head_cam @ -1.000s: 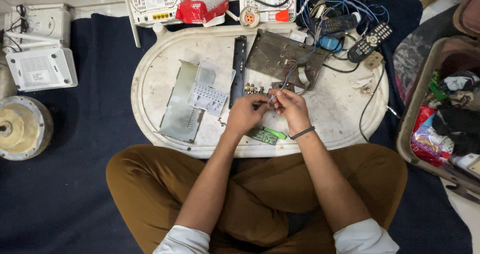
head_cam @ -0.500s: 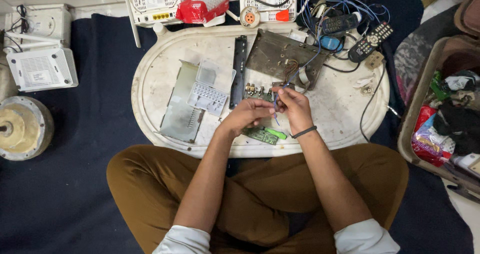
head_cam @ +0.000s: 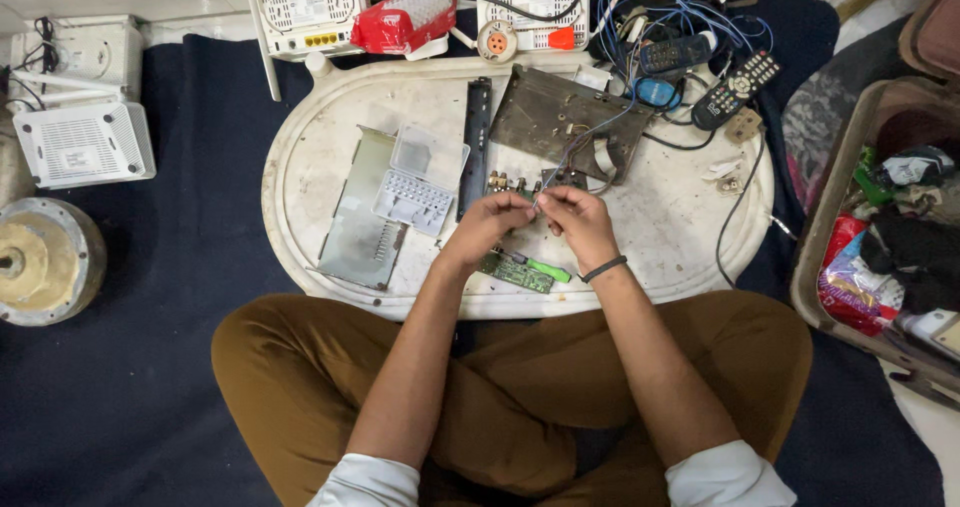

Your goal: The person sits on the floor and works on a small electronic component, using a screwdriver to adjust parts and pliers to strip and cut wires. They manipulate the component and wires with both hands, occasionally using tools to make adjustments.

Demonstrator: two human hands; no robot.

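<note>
A dark blue floor mat [head_cam: 170, 367] carries a white oval tray-table [head_cam: 320, 167], soiled and scratched, with the seated person's brown-trousered legs at its near edge. On it, largest first: a dark metal chassis plate [head_cam: 545, 117] far of centre, a grey metal cover [head_cam: 355, 217] to the left, a clear plastic case [head_cam: 420, 182] lying open on it, and a black strip [head_cam: 476, 142] between case and plate. Both hands meet at the table's centre. The left hand [head_cam: 485, 227] and right hand [head_cam: 580, 222] have their fingertips pinched together on a small part, too small to identify, where thin wires [head_cam: 575, 147] run down from the plate. A green circuit board [head_cam: 515, 272] with a green-handled screwdriver [head_cam: 540, 265] lies just near of the wrists. Compared with the earlier frame, the hands have shifted slightly farther from the body; the board is now fully uncovered.
</note>
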